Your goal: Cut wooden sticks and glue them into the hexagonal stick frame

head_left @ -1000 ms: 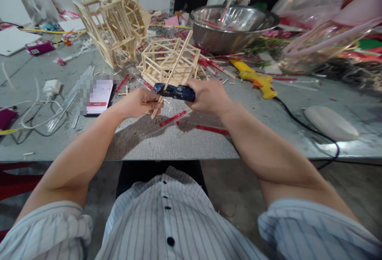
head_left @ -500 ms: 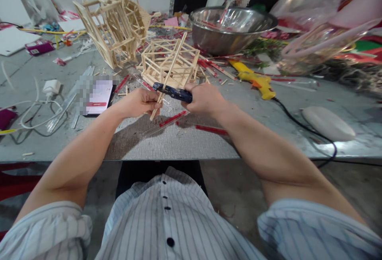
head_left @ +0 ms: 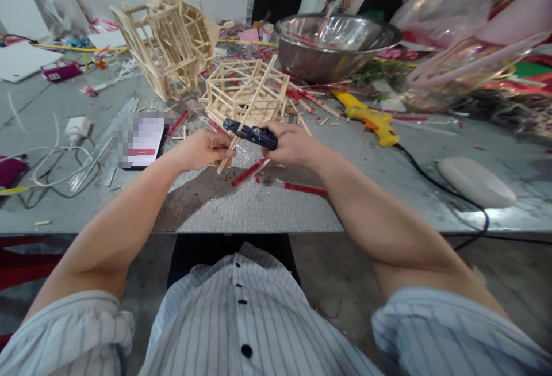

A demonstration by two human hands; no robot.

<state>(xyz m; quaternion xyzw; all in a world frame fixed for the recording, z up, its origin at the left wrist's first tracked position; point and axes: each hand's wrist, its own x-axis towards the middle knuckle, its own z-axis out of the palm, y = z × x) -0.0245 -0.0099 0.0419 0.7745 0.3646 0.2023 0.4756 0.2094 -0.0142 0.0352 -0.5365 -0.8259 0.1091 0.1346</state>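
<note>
My left hand (head_left: pixel 207 149) pinches the lower part of a thin wooden stick (head_left: pixel 260 89), which slants up and away to the right. In my right hand (head_left: pixel 295 145) is a dark blue pair of pliers (head_left: pixel 252 134), fingers closed round the handles. The pliers' head lies across the stick just above my left fingertips; whether the jaws are closed on it I cannot make out. Right behind the stick sits a low many-sided frame of wooden sticks (head_left: pixel 241 85). A taller wooden stick structure (head_left: pixel 168 42) stands to its left.
A yellow glue gun (head_left: pixel 366 116) lies on the right, its black cord running past a white rounded object (head_left: pixel 476 181). A steel bowl (head_left: pixel 336 48) stands behind. On the left are a phone (head_left: pixel 149 141) and a white charger (head_left: pixel 78 129). Red-filled clear tubes (head_left: pixel 305 188) lie near the front.
The view has shifted slightly, so the whole scene sits a little lower. Both hands keep hold of the stick and the pliers, almost unmoved.
</note>
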